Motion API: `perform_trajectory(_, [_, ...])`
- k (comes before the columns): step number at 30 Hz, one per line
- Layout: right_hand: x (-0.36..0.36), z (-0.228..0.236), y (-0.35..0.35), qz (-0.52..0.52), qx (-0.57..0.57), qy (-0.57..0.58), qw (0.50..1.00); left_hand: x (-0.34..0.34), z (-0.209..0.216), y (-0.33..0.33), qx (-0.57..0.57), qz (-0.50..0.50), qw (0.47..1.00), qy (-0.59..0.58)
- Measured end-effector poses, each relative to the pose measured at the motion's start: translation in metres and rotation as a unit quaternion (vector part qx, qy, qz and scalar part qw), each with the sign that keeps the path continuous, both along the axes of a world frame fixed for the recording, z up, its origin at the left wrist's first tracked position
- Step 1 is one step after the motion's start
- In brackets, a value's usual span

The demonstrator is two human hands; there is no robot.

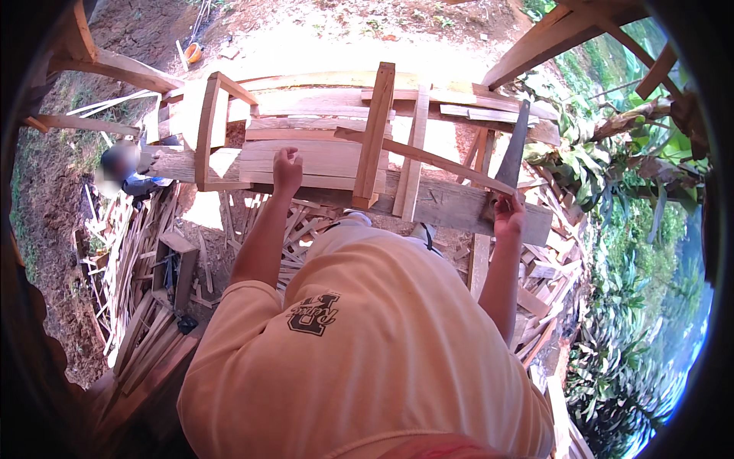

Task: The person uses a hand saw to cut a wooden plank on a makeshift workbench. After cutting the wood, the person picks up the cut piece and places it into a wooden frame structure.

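Observation:
My left hand (pixel 287 173) is over the pale boards on the bench, its fingers loosely bent and apart, with nothing seen in them. At the right end of the bench, my right hand (pixel 508 217) is closed at the handle end of a handsaw (pixel 515 148), whose grey blade points away from me. A long narrow wooden strip (pixel 436 160) slants across the bench, its right end crossing the saw by my right fingers. Just how those fingers meet the strip is hard to see. An upright wooden piece (pixel 375 136) stands across the strip's left part.
A thick bench plank (pixel 451 200) runs across in front of me, with a wooden frame (pixel 205 131) at its left. Offcuts (pixel 547 268) lie heaped below on both sides. A person (pixel 122 167) is at the far left. Leafy plants (pixel 612 180) border the right.

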State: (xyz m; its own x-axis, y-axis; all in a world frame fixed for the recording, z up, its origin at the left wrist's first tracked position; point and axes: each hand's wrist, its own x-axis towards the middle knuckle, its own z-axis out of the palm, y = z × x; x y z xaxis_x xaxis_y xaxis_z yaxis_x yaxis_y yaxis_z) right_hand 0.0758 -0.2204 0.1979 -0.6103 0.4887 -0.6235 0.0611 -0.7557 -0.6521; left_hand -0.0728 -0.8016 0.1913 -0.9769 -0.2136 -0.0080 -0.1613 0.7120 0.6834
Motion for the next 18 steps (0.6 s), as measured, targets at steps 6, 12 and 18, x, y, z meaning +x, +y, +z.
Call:
perform_trajectory(6, [0.022,0.049,-0.048,-0.042,0.061,0.007,0.997,-0.064,0.032,0.034,-0.105,-0.261,0.943,0.179])
perform_trajectory(12, [0.025,0.083,-0.071,-0.107,0.09,0.002,0.99,-0.085,0.04,0.069,0.051,-0.512,0.853,-0.086])
perform_trajectory(18, [0.006,0.04,-0.087,-0.105,0.055,-0.128,0.985,-0.073,0.019,0.097,0.111,-0.502,0.821,-0.25])
